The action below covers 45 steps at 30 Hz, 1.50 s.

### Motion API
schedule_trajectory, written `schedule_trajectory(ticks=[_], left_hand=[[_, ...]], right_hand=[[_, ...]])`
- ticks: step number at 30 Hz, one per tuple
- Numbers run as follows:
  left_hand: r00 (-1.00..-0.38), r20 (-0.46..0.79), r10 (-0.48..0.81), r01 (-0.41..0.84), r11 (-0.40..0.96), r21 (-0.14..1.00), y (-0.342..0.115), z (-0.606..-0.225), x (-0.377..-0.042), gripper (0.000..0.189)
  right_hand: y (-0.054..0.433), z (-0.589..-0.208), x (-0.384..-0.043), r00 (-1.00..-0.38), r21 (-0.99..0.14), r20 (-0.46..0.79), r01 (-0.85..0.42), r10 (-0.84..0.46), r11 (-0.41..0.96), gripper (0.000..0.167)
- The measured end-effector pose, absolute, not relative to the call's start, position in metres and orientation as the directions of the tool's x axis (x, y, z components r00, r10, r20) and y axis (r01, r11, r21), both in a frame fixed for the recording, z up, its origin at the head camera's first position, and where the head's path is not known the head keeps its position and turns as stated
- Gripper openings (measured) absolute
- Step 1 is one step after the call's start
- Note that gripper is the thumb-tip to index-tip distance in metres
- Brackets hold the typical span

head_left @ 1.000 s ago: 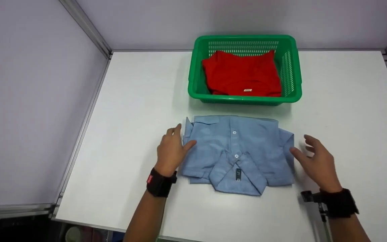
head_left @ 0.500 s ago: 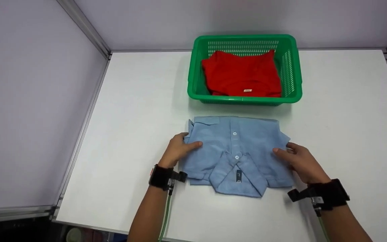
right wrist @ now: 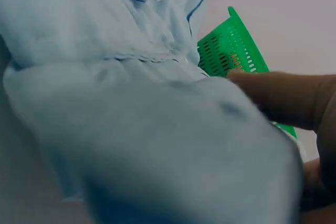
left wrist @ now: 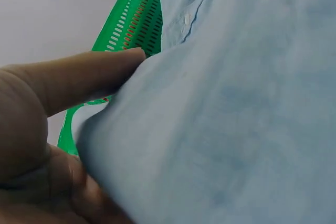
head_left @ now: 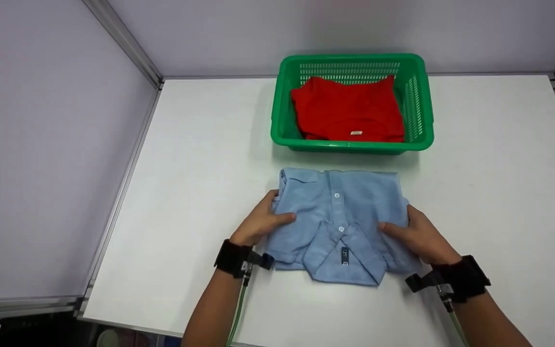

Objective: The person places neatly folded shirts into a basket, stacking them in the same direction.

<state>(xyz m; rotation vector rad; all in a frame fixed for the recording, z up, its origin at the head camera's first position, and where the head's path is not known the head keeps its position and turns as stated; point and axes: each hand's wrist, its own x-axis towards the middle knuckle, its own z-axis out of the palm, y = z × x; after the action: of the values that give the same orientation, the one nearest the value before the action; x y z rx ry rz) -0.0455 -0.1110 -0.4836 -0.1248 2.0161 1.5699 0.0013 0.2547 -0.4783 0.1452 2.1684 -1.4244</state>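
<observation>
A folded light blue button-up shirt (head_left: 306, 202) lies on the white table with its collar toward the person. My left hand (head_left: 259, 222) grips its left side, thumb on top and fingers tucked beneath the edge. On the opposite side my right hand (head_left: 422, 236) holds the cloth the same way. In the left wrist view the shirt's edge (left wrist: 173, 124) sits between thumb and fingers. The right wrist view shows the cloth (right wrist: 173, 129) bulging up near the thumb. The fingers under the shirt are mostly hidden.
Behind the shirt stands a green plastic basket (head_left: 354, 145) with a folded red garment (head_left: 350, 111) in it. Pale wall panels border the white table (head_left: 186, 193) at the back and sides. A cable (head_left: 238, 313) runs along each forearm.
Both hands have moved inward from beside the shirt and taken hold of its two sides. The shirt's side edges are drawn in, making it slightly narrower.
</observation>
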Motion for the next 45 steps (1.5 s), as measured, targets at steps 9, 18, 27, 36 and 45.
schedule_trajectory(ticks=[9,18,27,36,45], left_hand=[[-0.858,-0.426,0.286,-0.344,0.295,0.892,-0.110,-0.471,-0.051,0.075],[-0.875,-0.369,0.314,-0.290,0.271,0.918,-0.111,-0.435,-0.062,0.076],[-0.883,-0.297,0.362,-0.219,0.241,0.945,-0.107,-0.403,-0.086,0.076],[-0.882,-0.287,0.374,-0.196,0.263,0.945,-0.096,-0.382,-0.117,0.078],[-0.874,-0.301,0.382,-0.218,0.246,0.944,-0.084,-0.373,-0.147,0.077]], right_hand=[[0.265,-0.467,-0.001,-0.871,-0.862,-0.447,0.357,-0.205,0.360,0.094],[0.273,-0.434,-0.007,-0.896,-0.883,-0.394,0.307,-0.204,0.355,0.088],[0.279,-0.403,-0.034,-0.921,-0.870,-0.346,0.242,-0.181,0.430,0.081],[0.285,-0.388,-0.059,-0.920,-0.856,-0.359,0.260,-0.154,0.447,0.083],[0.292,-0.380,-0.081,-0.919,-0.872,-0.372,0.296,-0.135,0.389,0.083]])
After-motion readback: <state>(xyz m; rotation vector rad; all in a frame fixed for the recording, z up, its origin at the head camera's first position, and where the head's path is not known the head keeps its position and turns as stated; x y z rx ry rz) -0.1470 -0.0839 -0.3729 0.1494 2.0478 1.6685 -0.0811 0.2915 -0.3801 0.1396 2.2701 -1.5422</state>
